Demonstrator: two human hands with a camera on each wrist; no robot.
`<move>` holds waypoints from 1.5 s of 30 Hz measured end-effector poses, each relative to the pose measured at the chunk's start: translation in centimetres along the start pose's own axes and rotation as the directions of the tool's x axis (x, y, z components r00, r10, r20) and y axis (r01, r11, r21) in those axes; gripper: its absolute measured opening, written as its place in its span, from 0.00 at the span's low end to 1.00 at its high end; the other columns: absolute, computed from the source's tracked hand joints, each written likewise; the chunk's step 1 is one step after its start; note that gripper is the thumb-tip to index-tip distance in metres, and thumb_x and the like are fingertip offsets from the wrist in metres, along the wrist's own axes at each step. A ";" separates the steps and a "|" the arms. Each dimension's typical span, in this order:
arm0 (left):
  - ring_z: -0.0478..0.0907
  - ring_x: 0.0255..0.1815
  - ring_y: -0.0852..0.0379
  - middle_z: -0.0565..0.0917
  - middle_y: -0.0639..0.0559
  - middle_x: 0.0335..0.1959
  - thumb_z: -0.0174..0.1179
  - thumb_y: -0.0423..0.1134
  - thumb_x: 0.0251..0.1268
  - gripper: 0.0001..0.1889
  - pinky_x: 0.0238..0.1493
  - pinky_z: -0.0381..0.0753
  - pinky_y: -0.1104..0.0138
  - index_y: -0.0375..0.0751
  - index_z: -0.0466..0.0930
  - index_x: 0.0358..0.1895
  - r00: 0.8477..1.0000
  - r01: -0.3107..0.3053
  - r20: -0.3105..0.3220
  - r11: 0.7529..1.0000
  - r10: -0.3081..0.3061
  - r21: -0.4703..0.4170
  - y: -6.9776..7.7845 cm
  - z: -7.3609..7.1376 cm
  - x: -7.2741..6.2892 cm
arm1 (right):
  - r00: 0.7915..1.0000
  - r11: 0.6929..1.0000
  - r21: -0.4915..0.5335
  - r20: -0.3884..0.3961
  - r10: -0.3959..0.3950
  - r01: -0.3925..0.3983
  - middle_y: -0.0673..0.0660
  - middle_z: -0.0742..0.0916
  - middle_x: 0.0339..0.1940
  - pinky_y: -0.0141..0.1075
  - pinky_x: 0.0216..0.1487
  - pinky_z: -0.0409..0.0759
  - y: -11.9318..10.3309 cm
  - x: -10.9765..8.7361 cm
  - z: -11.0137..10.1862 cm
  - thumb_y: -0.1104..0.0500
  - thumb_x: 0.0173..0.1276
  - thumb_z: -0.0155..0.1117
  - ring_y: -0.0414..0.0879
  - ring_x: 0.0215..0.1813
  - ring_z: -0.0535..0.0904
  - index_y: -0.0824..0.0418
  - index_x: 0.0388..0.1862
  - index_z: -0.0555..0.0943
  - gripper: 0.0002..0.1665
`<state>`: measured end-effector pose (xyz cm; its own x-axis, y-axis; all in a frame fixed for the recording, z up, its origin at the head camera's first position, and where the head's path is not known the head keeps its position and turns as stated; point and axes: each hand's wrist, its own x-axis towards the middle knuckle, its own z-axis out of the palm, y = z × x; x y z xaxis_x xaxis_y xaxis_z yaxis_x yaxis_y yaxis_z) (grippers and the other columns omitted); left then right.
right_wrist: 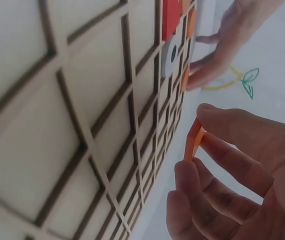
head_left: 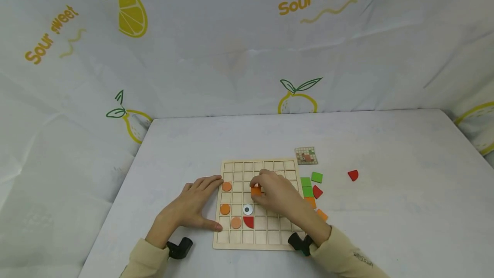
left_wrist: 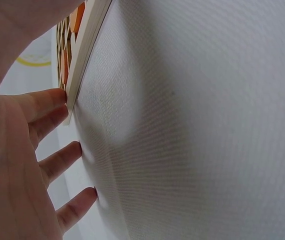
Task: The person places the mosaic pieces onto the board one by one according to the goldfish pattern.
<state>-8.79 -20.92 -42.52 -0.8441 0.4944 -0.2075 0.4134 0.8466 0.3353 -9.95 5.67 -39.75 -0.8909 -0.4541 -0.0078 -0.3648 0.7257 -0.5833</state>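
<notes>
A wooden grid board (head_left: 273, 237) lies on the table. My right hand (head_left: 278, 193) is over its middle and pinches an orange square tile (right_wrist: 195, 139) between thumb and fingers, just off the board's surface. My left hand (head_left: 197, 205) has its fingers spread and touches the board's left edge with thumb and fingertips. On the board sit several orange discs (head_left: 225, 209), a white disc with a dark dot (head_left: 248, 210) and a red quarter-circle tile (head_left: 248, 222).
Right of the board lie green square tiles (head_left: 317, 177), orange tiles (head_left: 322, 215) and red quarter-circle tiles (head_left: 353, 175). A small pattern card (head_left: 306, 155) lies by the board's far right corner. A white cloth with lemon prints (head_left: 231, 46) hangs behind the table.
</notes>
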 end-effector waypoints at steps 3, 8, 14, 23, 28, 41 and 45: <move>0.61 0.79 0.43 0.63 0.48 0.81 0.77 0.70 0.40 0.62 0.66 0.67 0.40 0.45 0.60 0.79 1.000 -0.003 -0.004 1.000 0.003 -0.002 -0.1 0.0 0.0 | 1.000 1.000 0.016 0.025 0.001 -0.002 0.55 0.85 0.36 0.39 0.35 0.78 -0.2 0.4 0.7 0.65 0.61 0.73 0.44 0.35 0.76 0.64 0.42 0.89 0.10; 0.61 0.79 0.44 0.63 0.49 0.81 0.77 0.70 0.40 0.62 0.66 0.67 0.41 0.45 0.60 0.79 1.000 -0.004 -0.006 1.000 0.004 -0.004 -0.1 0.0 0.0 | 0.998 1.000 0.021 0.067 -0.006 0.005 0.56 0.85 0.37 0.39 0.34 0.77 -0.6 0.9 1.4 0.66 0.59 0.73 0.45 0.33 0.76 0.65 0.42 0.89 0.11; 0.62 0.78 0.44 0.63 0.49 0.80 0.76 0.70 0.40 0.62 0.65 0.68 0.41 0.45 0.61 0.79 1.000 -0.014 -0.013 1.000 0.014 0.004 -0.1 0.1 0.0 | 0.996 0.999 0.001 0.077 -0.032 0.032 0.56 0.84 0.35 0.38 0.33 0.76 -0.7 0.8 1.7 0.66 0.59 0.75 0.45 0.33 0.77 0.65 0.41 0.89 0.10; 0.61 0.79 0.44 0.63 0.49 0.81 0.76 0.71 0.41 0.61 0.66 0.67 0.41 0.45 0.60 0.79 1.000 -0.019 -0.011 1.000 0.019 0.005 -0.1 0.1 0.0 | 0.996 1.000 -0.002 0.085 -0.021 0.021 0.56 0.85 0.36 0.38 0.34 0.77 -0.6 0.9 2.1 0.64 0.61 0.76 0.44 0.33 0.77 0.64 0.42 0.89 0.10; 0.61 0.79 0.44 0.63 0.49 0.81 0.76 0.71 0.41 0.61 0.65 0.68 0.41 0.45 0.60 0.79 1.000 -0.014 -0.007 1.000 0.014 0.003 -0.1 0.1 0.0 | 0.996 1.000 -0.008 0.079 -0.027 0.027 0.56 0.85 0.36 0.37 0.34 0.76 -0.5 1.0 2.2 0.63 0.62 0.75 0.44 0.33 0.77 0.64 0.42 0.89 0.10; 0.62 0.79 0.44 0.63 0.49 0.81 0.76 0.70 0.41 0.62 0.65 0.68 0.40 0.46 0.60 0.79 1.000 -0.004 -0.003 1.000 0.004 0.002 -0.2 0.1 0.0 | 0.998 1.000 -0.010 0.066 -0.009 0.009 0.56 0.86 0.39 0.40 0.36 0.78 -0.4 0.8 1.9 0.61 0.62 0.76 0.45 0.35 0.79 0.63 0.44 0.89 0.12; 0.62 0.79 0.44 0.63 0.49 0.81 0.76 0.70 0.41 0.61 0.65 0.68 0.41 0.46 0.60 0.79 1.000 -0.011 -0.009 1.000 0.011 0.007 -0.2 0.1 0.0 | 0.999 1.000 -0.014 0.052 0.016 -0.015 0.56 0.88 0.40 0.44 0.42 0.82 -0.1 0.4 1.5 0.61 0.61 0.76 0.48 0.40 0.82 0.63 0.44 0.89 0.13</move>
<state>-8.78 -21.04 -42.69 -0.8426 0.5016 -0.1959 0.4248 0.8427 0.3306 -9.84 4.60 -40.90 -0.8812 -0.4690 -0.0593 -0.3551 0.7395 -0.5719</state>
